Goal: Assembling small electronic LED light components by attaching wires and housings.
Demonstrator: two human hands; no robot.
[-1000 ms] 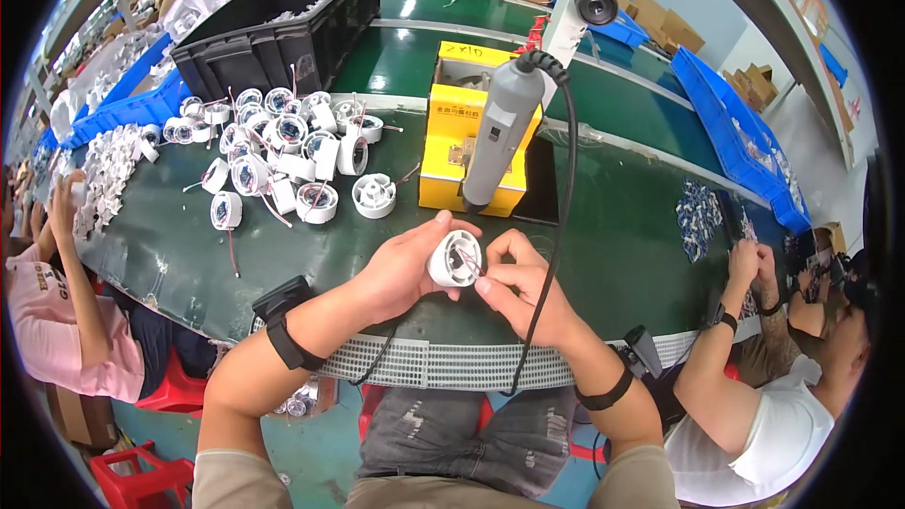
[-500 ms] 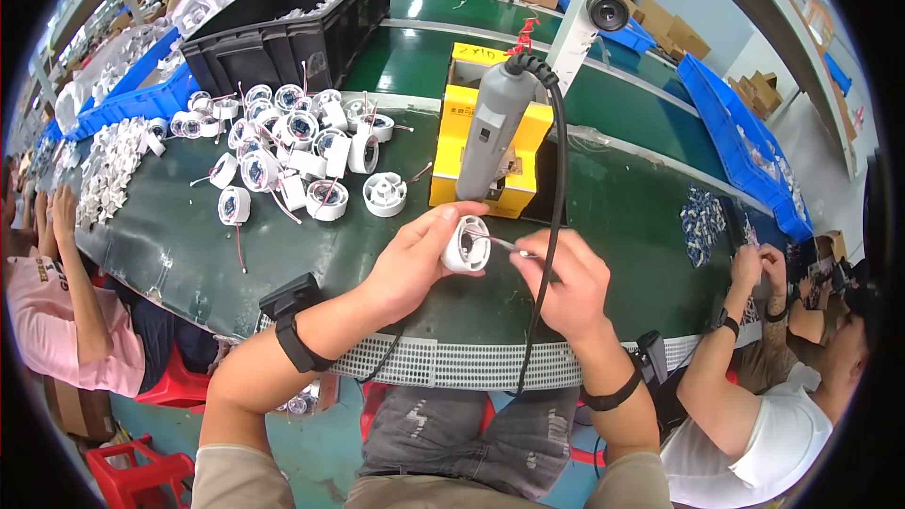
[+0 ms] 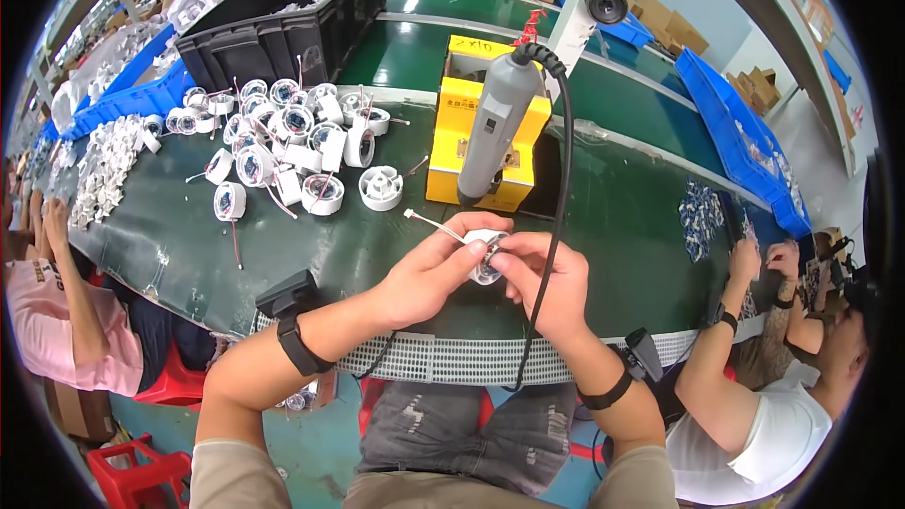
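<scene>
Over the bench's near edge, my left hand (image 3: 436, 269) is closed around a white round plastic housing (image 3: 479, 237). A thin cable (image 3: 436, 223) with a small white connector sticks out of the housing to the left, above my left fingers. My right hand (image 3: 549, 278) is closed at the housing's right side, its thumb and fingertips pressed to the open face. Something dark, like a circuit board, shows inside, partly covered by those fingers. Just beyond my hands, a grey electric screwdriver (image 3: 500, 123) leans in a yellow stand (image 3: 516, 190).
Several white housings with wires (image 3: 292, 123) lie heaped at left, beside small white parts (image 3: 108, 174). Behind them stands a black bin (image 3: 273, 52). The screwdriver's black cable (image 3: 563, 188) hangs across my right hand. Co-workers sit at both sides; small boards (image 3: 700, 217) lie right.
The housing has turned and moved slightly right. The cable, held in my right fingers before, now sticks out at the left. My right hand has come in against the housing.
</scene>
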